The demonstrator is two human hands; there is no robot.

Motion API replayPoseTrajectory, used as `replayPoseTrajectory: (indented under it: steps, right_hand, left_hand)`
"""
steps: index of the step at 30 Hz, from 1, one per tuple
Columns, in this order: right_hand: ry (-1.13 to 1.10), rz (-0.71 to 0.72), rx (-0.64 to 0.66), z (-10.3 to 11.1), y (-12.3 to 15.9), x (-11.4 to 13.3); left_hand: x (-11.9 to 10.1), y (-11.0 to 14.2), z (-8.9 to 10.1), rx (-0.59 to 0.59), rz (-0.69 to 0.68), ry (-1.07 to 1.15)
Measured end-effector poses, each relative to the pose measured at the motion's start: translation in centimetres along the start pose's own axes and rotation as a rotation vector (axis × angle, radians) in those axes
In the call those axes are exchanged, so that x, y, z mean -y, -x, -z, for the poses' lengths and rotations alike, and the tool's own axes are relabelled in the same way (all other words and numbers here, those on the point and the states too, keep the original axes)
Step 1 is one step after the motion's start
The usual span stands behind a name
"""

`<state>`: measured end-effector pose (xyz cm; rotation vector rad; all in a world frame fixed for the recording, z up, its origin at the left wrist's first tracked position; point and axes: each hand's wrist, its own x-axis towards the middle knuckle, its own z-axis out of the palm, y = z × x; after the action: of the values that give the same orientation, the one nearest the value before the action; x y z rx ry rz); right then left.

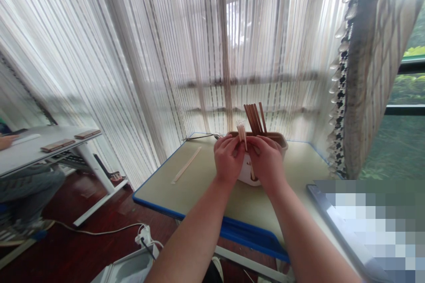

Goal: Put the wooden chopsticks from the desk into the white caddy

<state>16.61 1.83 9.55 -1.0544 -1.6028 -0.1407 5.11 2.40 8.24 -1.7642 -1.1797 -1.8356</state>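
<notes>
My left hand (227,158) and my right hand (267,160) meet in front of a white holder with a tan rim (280,140) on the beige table (206,185). Both hands are closed on a pair of pale chopsticks (242,134), whose tips stick up between my fingers and seem to carry a clear wrapper. Several brown chopsticks (255,119) stand upright in the holder behind my hands. One more wrapped pair of pale chopsticks (186,165) lies flat on the table to the left.
Metal utensils (199,137) lie at the table's back edge by the striped curtains. A blurred dark-edged panel (365,230) covers the right front. To the left, another person's sleeve (20,185) shows at a white desk (40,150). A power strip (144,235) sits on the floor.
</notes>
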Motion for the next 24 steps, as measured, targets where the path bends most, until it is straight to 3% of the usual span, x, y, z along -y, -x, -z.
replayPoseTrajectory:
  steps: [15,24]
  right_hand:
    - [-0.014,0.013,0.075,-0.19,-0.20,-0.57]
    - [0.068,0.119,0.093,-0.44,0.08,-0.98]
  left_hand:
    - [-0.08,0.15,-0.07,0.053,0.053,0.008]
    - [-0.30,0.50,0.09,0.034,0.097,-0.035]
